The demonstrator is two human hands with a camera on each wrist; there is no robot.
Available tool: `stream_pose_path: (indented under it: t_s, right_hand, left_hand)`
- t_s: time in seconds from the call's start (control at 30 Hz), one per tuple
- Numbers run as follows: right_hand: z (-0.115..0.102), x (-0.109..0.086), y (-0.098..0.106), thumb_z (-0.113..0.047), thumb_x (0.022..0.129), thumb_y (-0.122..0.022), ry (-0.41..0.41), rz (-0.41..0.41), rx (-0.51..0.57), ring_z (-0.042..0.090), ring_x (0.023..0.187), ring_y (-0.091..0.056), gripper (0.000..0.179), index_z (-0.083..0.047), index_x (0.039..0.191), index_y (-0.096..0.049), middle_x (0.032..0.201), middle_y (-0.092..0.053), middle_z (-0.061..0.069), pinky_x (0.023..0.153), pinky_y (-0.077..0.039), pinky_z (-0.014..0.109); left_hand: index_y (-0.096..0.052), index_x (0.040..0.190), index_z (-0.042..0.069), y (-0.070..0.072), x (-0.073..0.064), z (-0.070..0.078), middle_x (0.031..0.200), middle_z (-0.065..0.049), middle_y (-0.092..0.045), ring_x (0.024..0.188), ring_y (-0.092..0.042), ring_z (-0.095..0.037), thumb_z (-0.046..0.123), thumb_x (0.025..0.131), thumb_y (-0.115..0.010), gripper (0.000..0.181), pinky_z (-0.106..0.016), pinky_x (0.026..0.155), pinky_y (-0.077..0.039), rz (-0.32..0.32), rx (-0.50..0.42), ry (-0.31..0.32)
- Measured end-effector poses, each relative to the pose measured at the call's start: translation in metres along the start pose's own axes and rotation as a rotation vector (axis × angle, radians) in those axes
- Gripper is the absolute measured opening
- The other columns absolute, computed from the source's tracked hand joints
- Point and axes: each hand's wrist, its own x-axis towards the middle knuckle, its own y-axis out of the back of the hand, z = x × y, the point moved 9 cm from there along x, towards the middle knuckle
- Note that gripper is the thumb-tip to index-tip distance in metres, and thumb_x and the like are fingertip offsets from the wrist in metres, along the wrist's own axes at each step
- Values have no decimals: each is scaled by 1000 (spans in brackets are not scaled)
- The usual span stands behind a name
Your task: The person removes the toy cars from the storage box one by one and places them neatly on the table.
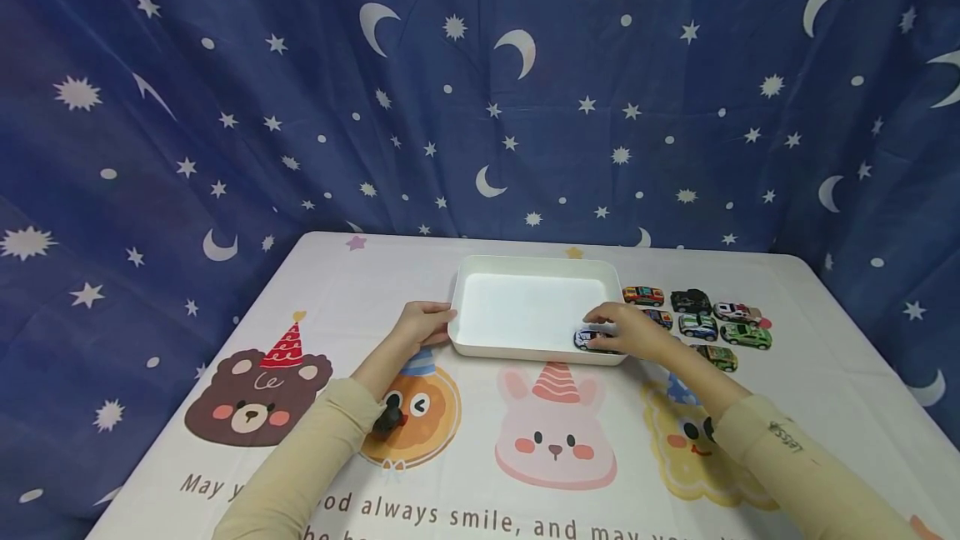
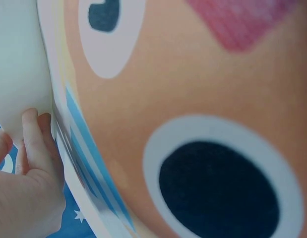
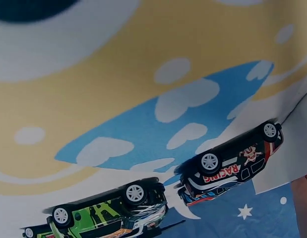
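Observation:
A shallow white tray [image 1: 536, 352] sits on the table. My left hand [image 1: 423, 325] holds its left side, with fingertips [image 2: 29, 116] against the outer wall and the thumb near the rim. Inside the tray's front right corner is a white and dark-blue toy car [image 1: 582, 338]. My right hand [image 1: 630, 330] reaches over the tray's right wall and grips that car from above, hiding part of it. In the right wrist view only a sliver of the hand [image 3: 304, 198] shows.
Right of the tray stand several toy cars, among them a red-orange one [image 1: 643, 296], a black one [image 1: 691, 301], a white-and-red one [image 1: 737, 312] and a green one [image 1: 746, 336]. A car marked RACING [image 3: 227, 163] is closest to the tray. Cartoon prints cover the tablecloth [image 1: 450, 490].

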Motion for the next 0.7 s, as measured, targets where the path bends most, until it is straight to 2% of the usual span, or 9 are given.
stream_pose_path:
  t_s: [0.13,0.43,0.7]
  right_hand:
    - [3,-1,-2,-22,82,-74,-31,-26,-13,28,101,-61,37,-1,110,-65,108,-67,12,89,-55,43]
    - [-1,-1,-3,-19,80,-75,-12,-43,-79,27,96,-63,30,0,102,-67,100,-68,11,86,-56,40]
    - [-3,0,-4,-16,80,-75,-3,-38,-85,26,93,-62,27,1,100,-67,97,-67,11,84,-57,38]
  left_hand:
    - [-57,126,0,0,0,0,119,-22,-62,81,-69,-14,14,92,-62,38,-24,71,-61,0,1,0]
    - [-57,126,-1,-1,0,1,120,-22,-62,73,-67,-9,13,92,-62,37,-23,69,-61,-7,-22,0]
    - [-57,126,0,0,0,2,118,-21,-63,69,-65,-8,13,92,-62,37,-21,68,-61,-7,-15,6]
